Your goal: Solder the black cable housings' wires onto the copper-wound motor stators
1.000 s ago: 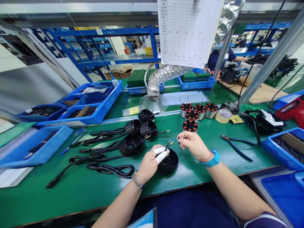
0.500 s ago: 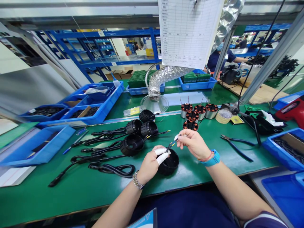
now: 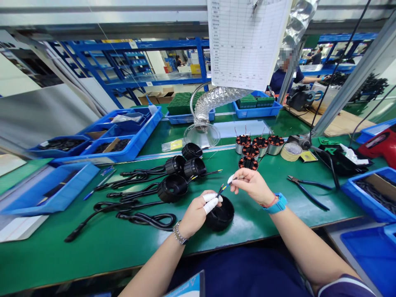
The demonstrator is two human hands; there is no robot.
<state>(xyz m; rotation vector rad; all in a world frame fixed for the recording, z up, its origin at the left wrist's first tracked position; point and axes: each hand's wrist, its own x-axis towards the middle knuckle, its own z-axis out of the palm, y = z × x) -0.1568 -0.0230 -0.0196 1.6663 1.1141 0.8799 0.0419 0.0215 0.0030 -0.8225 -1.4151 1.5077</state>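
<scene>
My left hand (image 3: 198,212), its fingers partly covered in white finger cots, pinches the stripped end of a black cable whose thin coloured wires (image 3: 222,189) stick out. My right hand (image 3: 252,187) is closed in a pinch on one blue wire from that bundle; a small dark bit at the fingertips is too small to make out. Below both hands a round black plastic housing (image 3: 224,220) sits on the green bench. Left of my hands lie several similar housings (image 3: 172,188) with coiled black cables (image 3: 151,218).
Several copper-wound stators (image 3: 248,152) stand behind my right hand. Diagonal cutters (image 3: 309,189) and a tape roll (image 3: 291,151) lie to the right. A clear fume hood (image 3: 202,135) hangs over the bench. Blue bins (image 3: 136,140) flank both sides. A co-worker (image 3: 283,76) sits beyond the frame post.
My hands stay nearly in place, with the blue wire now stretched visibly between them. The view has shifted very slightly, and the co-worker's head has come into sight.
</scene>
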